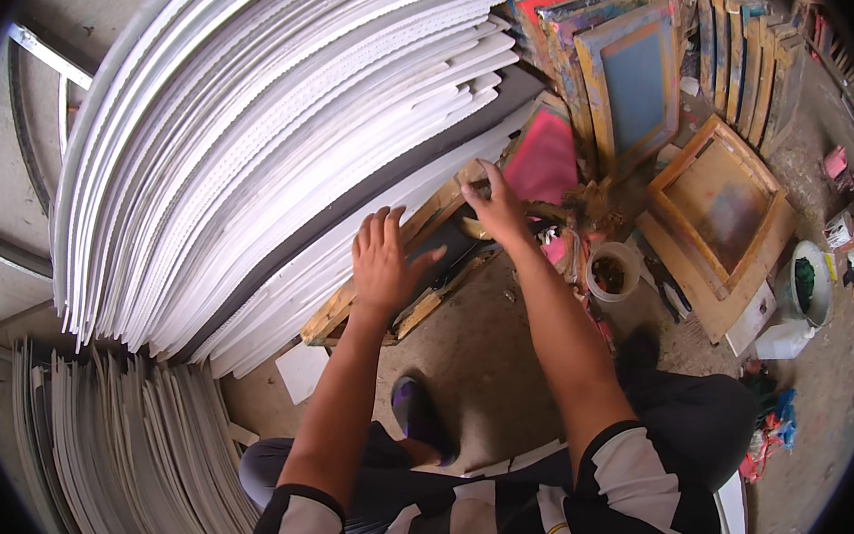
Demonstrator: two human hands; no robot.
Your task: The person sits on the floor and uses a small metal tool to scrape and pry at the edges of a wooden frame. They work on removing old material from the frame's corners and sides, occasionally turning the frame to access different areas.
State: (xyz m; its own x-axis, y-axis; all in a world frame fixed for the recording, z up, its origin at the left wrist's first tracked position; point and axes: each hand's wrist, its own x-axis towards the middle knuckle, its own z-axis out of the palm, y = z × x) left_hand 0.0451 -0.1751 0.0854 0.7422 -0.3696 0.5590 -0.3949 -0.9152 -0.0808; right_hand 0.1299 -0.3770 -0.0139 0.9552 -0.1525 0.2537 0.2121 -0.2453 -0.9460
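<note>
A long wooden frame (331,312) leans against the lower edge of a big stack of white sheets (288,126), with a dark panel beside its upper bar. My left hand (385,262) is over the frame's middle, its fingers spread and nothing held in it. Close to the frame's far upper end is my right hand (497,207), thumb and forefinger curved and apart. Whether those fingertips touch the wood is hard to make out. Just beyond that hand stands a pink-stained screen frame (546,156).
Several screen-printing frames (630,82) lean at the back, and another frame (717,210) lies on a brown board to the right. A white bucket (612,272) and a tub with green contents (807,285) stand on the floor. Grey sheets (132,445) fill the lower left.
</note>
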